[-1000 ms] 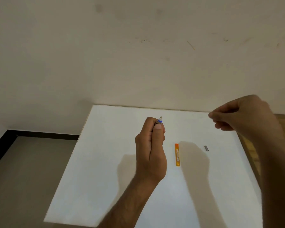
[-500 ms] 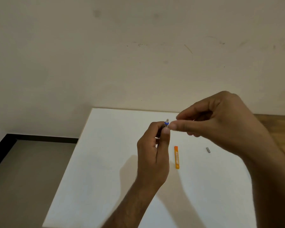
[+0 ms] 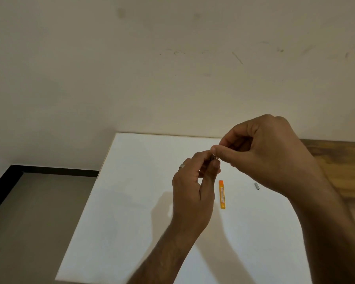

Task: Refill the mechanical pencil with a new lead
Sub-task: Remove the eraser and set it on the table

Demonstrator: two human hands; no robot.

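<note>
I am gripping the pencil in my left hand, my right hand pinching presumably lead at its open end; cap refitting remaining.

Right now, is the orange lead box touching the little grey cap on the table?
Apart. The head view shows the orange lead box and the little grey cap lying separately, with bare white table between them.

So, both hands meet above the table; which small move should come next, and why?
Probably ease the right hand down slightly, feeding the lead in: its pinched fingertips already touch the pencil top that the left hand grips upright. The lead itself is too thin to see.
</note>
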